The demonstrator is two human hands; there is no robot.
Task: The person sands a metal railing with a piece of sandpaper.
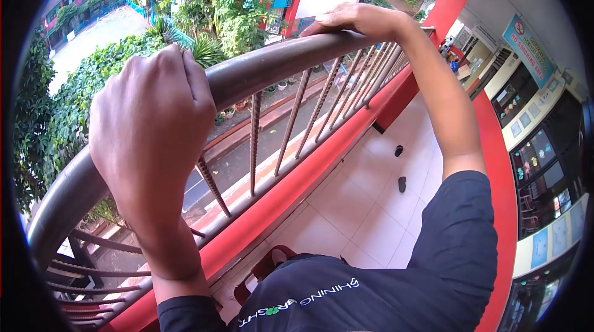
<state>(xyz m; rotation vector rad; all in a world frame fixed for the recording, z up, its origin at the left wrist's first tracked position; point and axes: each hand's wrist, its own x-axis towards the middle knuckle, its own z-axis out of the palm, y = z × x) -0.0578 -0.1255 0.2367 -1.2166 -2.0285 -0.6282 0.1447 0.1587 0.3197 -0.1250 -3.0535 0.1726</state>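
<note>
A thick brown metal handrail (272, 60) curves across the view. My left hand (151, 115) is closed around it in the near left, knuckles up, with the fingertips hidden on the far side. Farther along to the right, my right hand (356, 19) lies over the top of the same rail, its fingers bent over the far side and partly out of sight. Ribbed metal bars (253, 143) run down from the handrail to a lower rail between and below my hands.
A red ledge (272, 214) runs under the railing. Two dark sandals (402, 183) lie on the white tiled floor (371, 227). A red chair (281, 251) is partly hidden by my shirt. Trees (216, 4) and a courtyard lie beyond; a no-smoking sign (528, 50) hangs at right.
</note>
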